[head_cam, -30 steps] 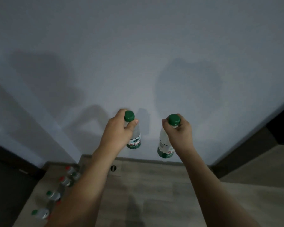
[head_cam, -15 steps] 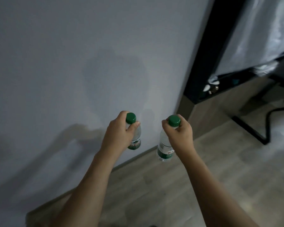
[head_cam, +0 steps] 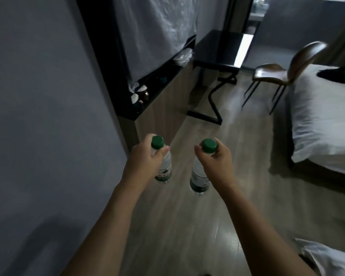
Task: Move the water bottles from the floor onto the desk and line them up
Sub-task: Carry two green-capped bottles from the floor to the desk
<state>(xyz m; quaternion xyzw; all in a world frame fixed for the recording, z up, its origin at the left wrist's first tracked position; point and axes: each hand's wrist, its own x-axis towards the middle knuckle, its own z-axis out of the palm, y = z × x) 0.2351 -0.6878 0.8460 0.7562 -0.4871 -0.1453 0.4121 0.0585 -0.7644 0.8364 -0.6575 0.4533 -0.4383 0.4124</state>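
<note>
A smooth grey wall (head_cam: 38, 116) fills the left of the view, matte and bare. Beside it runs a wood-grain plank floor (head_cam: 187, 226), pale and faintly glossy. At the right edge sits a bed (head_cam: 323, 120) with soft white bedding, rounded at its corner. Against the wall stands a tall black-framed unit (head_cam: 112, 62) with a wood-panelled base and a dark shelf holding small blurred items. Past it is the desk (head_cam: 219, 50), a flat black top on angular black metal legs, well apart from the hands. Near the desk and bed stands a chair (head_cam: 287, 70) with a curved, shiny brown seat and thin dark legs.

The person holds both arms out over the floor. The left hand (head_cam: 145, 162) curls its fingers and thumb round the neck of the left bottle (head_cam: 164, 172), clear plastic with a round green cap and a green label. The right hand (head_cam: 215, 166) grips the right bottle (head_cam: 199, 180) the same way, just under its green cap. Both bottles hang upright in the air, near each other but not touching, above the floor.
</note>
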